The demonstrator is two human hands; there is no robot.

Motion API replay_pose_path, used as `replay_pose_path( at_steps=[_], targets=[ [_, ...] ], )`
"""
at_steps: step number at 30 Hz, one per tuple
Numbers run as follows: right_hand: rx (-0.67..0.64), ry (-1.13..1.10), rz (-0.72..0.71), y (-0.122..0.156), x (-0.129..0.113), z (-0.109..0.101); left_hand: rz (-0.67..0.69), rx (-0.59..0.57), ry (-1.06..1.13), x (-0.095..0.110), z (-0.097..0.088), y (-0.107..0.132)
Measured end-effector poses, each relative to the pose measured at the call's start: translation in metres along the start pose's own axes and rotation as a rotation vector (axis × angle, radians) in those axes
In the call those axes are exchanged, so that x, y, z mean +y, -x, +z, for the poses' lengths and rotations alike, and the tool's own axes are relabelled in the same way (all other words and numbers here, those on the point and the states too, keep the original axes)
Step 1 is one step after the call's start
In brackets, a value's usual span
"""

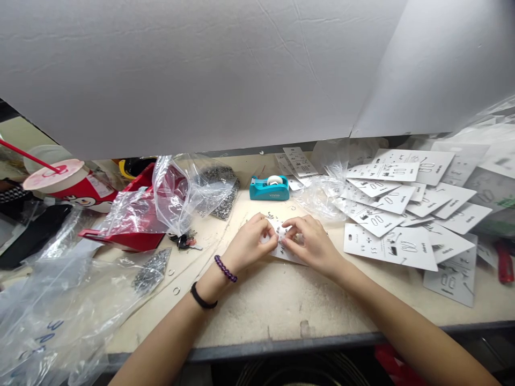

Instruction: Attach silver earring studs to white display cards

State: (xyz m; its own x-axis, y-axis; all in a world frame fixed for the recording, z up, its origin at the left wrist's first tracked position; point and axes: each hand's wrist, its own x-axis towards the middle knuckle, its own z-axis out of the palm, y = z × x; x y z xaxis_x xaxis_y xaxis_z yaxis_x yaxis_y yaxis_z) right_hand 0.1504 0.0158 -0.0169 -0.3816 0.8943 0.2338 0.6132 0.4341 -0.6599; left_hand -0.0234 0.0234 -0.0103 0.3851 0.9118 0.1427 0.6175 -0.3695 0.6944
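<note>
Head view showed the bench's front edge lying nearest, with both forearms crossing it and converging toward the middle of the bare tabletop. On the left wrist sat a black band and a purple bead bracelet. Just beyond, the left hand and right hand met over a small white card that lay flat between them, touching both. Its long axis seemed to slant from far left to near right, though the hands hid much of it. Each hand had its fingers curled, thumb and forefinger pressed together on the card, the left at its left end, the right over its middle. Whether a tiny metal piece sat between the fingertips could not be told. Neither hand was nearer; the card sat right at the fingertips of both.

Room near the hands was open toward the person, and tighter elsewhere. A spread of printed cards crowded the right side, and crumpled plastic bags and a red tray the left. A teal tape dispenser stood farther back, apart from the hands, under an overhanging white board.
</note>
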Motion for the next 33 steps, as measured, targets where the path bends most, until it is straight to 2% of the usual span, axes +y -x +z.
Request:
replay_pose_path(
  at_steps=[5,9,17,23,25,33],
  targets=[
    [-0.114,0.000,0.081,-0.003,-0.005,-0.002,-0.066,-0.001,0.042,0.002,0.004,-0.001],
    [-0.155,0.036,0.103,-0.004,-0.007,-0.004,-0.104,-0.021,0.069,0.003,0.004,-0.001],
    [-0.241,0.180,0.118,-0.002,-0.012,-0.004,-0.100,-0.065,0.075,-0.001,0.009,0.001],
    [-0.313,0.015,0.155,-0.004,-0.008,-0.014,-0.131,-0.053,0.096,0.002,0.007,0.001],
    [-0.312,-0.020,0.158,-0.004,-0.007,-0.015,-0.140,-0.047,0.129,0.004,0.005,0.001],
    [-0.260,0.067,0.198,-0.004,-0.015,-0.011,-0.149,0.015,0.379,0.005,0.010,0.002]
  ],
)
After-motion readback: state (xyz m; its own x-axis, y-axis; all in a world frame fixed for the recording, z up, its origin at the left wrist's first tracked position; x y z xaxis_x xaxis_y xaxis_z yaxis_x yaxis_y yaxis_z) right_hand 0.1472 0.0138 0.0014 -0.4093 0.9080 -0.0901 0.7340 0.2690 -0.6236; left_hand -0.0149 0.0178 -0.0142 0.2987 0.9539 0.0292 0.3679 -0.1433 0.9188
